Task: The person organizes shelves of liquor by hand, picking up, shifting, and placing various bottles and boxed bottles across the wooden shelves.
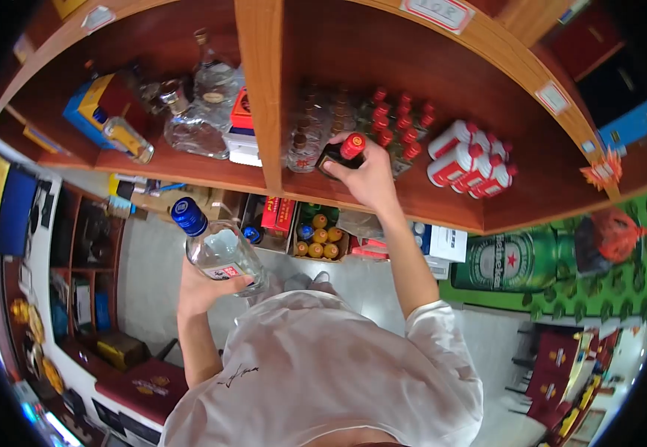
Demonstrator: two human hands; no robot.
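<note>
My left hand (206,287) is wrapped round a clear glass bottle (223,249) with a blue cap, held tilted in front of the shelf. On the right side of the divider, my right hand (368,175) grips a dark bottle (332,155) with a red cap, at the front edge of the wooden shelf (323,192). Small clear bottles (303,149) stand just left of the dark bottle. Behind and right of my right hand are several small red-capped bottles (405,123). The base of the dark bottle is hidden from view.
White-and-red cans (466,165) stand on the right of the shelf. Glass decanters (197,134) and boxes (107,108) fill the left compartment. Below are a carton of yellow-capped items (322,242) and a large green can-shaped display (506,261). A wooden divider (262,97) separates the compartments.
</note>
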